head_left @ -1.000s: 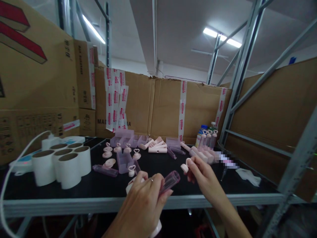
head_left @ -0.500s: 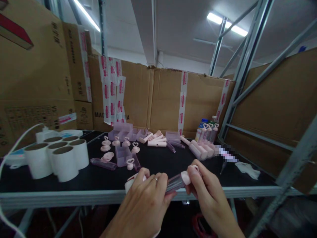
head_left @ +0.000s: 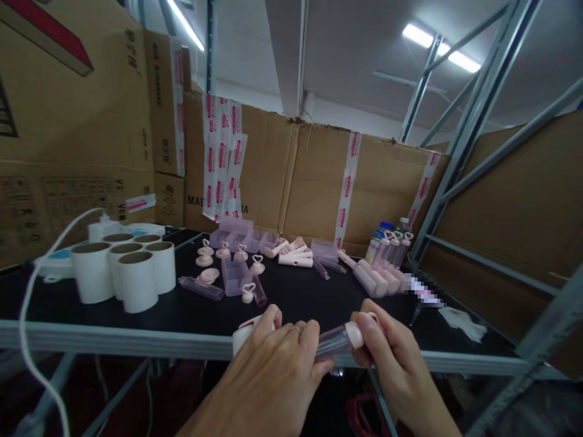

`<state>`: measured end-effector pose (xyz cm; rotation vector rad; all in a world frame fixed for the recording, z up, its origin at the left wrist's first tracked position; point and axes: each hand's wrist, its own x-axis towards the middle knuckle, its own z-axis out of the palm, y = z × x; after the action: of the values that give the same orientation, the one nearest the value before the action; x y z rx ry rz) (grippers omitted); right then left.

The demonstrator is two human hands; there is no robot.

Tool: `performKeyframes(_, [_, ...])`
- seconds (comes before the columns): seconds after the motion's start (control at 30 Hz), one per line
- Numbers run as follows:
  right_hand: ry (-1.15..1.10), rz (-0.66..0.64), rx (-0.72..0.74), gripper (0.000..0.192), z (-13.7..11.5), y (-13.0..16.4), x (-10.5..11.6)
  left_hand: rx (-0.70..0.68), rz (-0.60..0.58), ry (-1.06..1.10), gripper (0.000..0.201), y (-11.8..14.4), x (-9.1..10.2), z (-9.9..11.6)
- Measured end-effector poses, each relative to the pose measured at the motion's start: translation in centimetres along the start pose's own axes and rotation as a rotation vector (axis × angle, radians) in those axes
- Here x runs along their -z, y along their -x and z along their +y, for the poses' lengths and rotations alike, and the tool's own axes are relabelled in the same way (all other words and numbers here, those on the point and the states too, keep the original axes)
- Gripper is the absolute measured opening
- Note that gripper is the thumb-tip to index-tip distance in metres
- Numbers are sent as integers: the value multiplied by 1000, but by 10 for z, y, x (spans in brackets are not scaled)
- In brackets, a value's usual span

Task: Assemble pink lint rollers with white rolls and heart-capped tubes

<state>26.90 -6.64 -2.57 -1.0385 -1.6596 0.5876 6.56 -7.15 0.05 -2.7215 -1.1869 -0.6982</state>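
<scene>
Nearest the camera, at the front edge of the table (head_left: 136,343), the left hand (head_left: 273,370) wraps its fingers around a clear pink tube (head_left: 332,343), holding it level just above the table's metal rim. The right hand (head_left: 392,358) meets it from the other side, thumb and fingertips closed on a pale pink cap (head_left: 354,334) that sits on the tube's right end. A white roll (head_left: 243,337) shows just beyond the left hand's knuckles; whether the hand touches it cannot be told.

Farther in on the black tabletop, a cluster of white paper rolls (head_left: 122,270) stands upright at the left, with a white cable (head_left: 31,291) curving past them. In the middle lie loose heart-topped caps (head_left: 248,294), a small clear purple box (head_left: 234,276) and another tube (head_left: 200,287) on its side. To the right, finished pink tubes (head_left: 376,280) lie side by side, and a few stand upright near some bottles (head_left: 380,237). A crumpled white cloth (head_left: 460,321) rests at the far right.

Taped cardboard boxes (head_left: 310,182) wall in the back and sides.
</scene>
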Motion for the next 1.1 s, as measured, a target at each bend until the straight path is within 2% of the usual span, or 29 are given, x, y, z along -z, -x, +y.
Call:
performKeyframes(0.1, [93,65,22,36,8,4,2,22,-65,48,9,1,6,0])
performKeyframes(0.2, [145,120,43,36,12,4,4,20,-80,72,10,1,7,-2])
performKeyframes(0.33, [119,74,52,41,4,-1,1,35,-95,108,13,0,6,-5])
performKeyframes(0.47, [60,137,55,43,-8,0,-12,63,-117,149,13,0,7,-4])
performKeyframes(0.6, [4,145,56,43,-11,4,-19,77,-155,186,15,0,12,-4])
performKeyframes(0.87, [-61,94,69,41,4,5,-9,75,-201,250,23,5,16,-13])
performKeyframes(1.1, [26,98,67,43,7,8,2,31,-125,167,21,10,15,-9])
